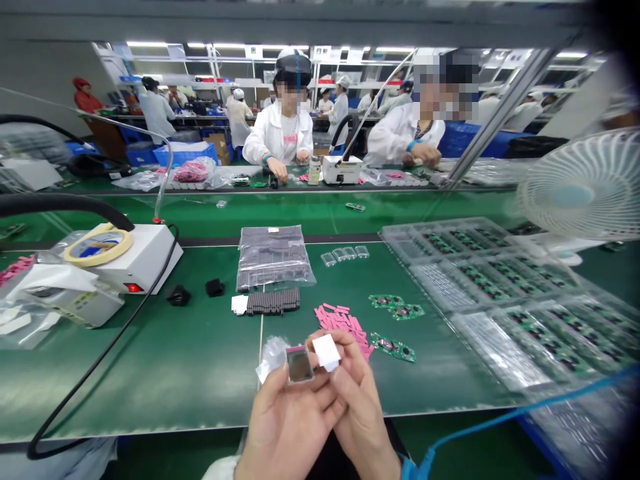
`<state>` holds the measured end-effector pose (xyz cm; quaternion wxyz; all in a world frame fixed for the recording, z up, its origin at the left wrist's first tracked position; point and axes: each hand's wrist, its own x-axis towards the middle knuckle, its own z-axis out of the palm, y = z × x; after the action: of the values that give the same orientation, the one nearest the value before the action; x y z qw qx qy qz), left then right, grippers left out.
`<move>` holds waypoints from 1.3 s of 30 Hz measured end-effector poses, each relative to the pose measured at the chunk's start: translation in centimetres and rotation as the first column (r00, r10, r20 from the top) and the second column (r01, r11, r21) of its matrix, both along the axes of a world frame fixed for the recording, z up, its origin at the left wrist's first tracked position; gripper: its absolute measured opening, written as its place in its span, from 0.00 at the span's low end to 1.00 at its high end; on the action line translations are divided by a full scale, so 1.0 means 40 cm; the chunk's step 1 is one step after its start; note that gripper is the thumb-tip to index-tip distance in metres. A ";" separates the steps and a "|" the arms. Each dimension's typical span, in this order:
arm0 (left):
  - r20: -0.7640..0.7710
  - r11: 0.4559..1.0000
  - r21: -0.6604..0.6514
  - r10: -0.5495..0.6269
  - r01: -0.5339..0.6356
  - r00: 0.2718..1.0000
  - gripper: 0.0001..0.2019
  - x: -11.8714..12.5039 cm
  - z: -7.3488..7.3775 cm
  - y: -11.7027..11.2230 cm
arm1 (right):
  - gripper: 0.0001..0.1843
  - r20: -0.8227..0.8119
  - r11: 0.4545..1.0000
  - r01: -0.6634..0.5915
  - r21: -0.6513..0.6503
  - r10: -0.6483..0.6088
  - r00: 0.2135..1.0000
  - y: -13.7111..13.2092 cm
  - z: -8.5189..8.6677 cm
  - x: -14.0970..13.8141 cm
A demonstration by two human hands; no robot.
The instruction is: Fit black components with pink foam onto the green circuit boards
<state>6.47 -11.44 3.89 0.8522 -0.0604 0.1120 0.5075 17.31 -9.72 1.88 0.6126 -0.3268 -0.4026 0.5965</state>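
My left hand (287, 413) is closed on a small dark LCD screen (300, 365) in a clear frame, with a pink strip along its top edge. Pinched in the fingers of my right hand (361, 390) is a small white square piece (327, 352), tilted beside the screen. The fingertips of both hands nearly meet. Just beyond them lies a loose pile of pink strips (345, 327). Left of the screen sits crumpled clear plastic (273, 353). Several green circuit boards (393, 347) lie to the right of the pile.
Clear trays of circuit boards (500, 280) fill the right side, near a fan (583, 187). Ahead lie a bagged stack of dark strips (274, 257) and clear frames (345, 255). A white box (145, 257) with a black cable stands left. Co-workers (283, 130) sit opposite.
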 end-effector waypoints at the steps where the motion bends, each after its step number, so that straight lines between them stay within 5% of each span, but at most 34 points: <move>1: -0.021 1.000 -0.022 0.007 -0.008 1.000 0.13 0.000 -0.005 -0.001 | 0.21 0.043 0.999 0.029 0.033 -0.030 0.999 0.005 -0.005 0.015; 4: -0.101 0.994 -0.107 0.021 -0.032 0.995 0.07 -0.002 -0.026 -0.007 | 0.19 0.292 0.982 0.067 0.177 -0.117 0.949 0.018 -0.004 0.070; 9: -0.227 0.992 -0.109 0.038 -0.064 0.973 0.07 -0.006 -0.050 -0.018 | 0.16 0.704 0.875 -0.180 0.449 -0.222 0.674 0.019 0.060 0.127; 15: -0.324 0.996 -0.044 0.058 -0.077 0.944 0.11 -0.004 -0.053 -0.017 | 0.12 0.798 0.728 -0.397 0.558 -0.341 0.496 0.008 0.109 0.121; 24: -0.410 0.999 -0.006 0.043 -0.050 0.911 0.14 -0.008 -0.056 -0.020 | 0.17 0.809 0.621 -0.524 0.583 -0.502 0.305 -0.006 0.135 0.124; 39: -0.534 0.994 -0.001 0.089 -0.106 0.841 0.18 -0.009 -0.051 -0.012 | 0.13 0.724 0.622 -0.371 0.690 -0.576 0.380 -0.032 0.079 0.083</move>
<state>6.10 -11.93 1.84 0.7597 0.0643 0.3487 0.5450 20.64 -11.01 5.02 0.3968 -0.3282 -0.8568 0.0271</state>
